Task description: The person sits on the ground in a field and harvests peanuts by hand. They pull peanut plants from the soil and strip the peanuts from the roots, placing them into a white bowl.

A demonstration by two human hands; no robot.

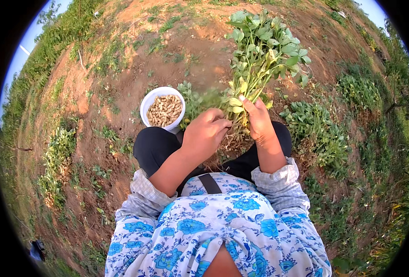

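Observation:
My right hand (pixel 261 119) grips a bunch of peanut plants (pixel 254 74) by the lower stems, thumb on top. The leafy tops point away from me and lean slightly right. Tangled roots (pixel 237 136) hang below the grip, between my knees. At the left side of these roots is my left hand (pixel 206 131), its fingers curled together; whether anything is between the fingertips is hidden. A white plastic bucket (pixel 145 110) stands on the soil beyond my left knee. Inside it lie many unshelled peanuts (pixel 164 111).
Pulled peanut plants (pixel 319 135) lie in a heap to my right, with another bunch (pixel 360 91) farther off. More plants (pixel 57 162) lie at the left. Other greenery (pixel 192 100) is just right of the bucket. Sparse weeds dot the brown soil (pixel 121 90).

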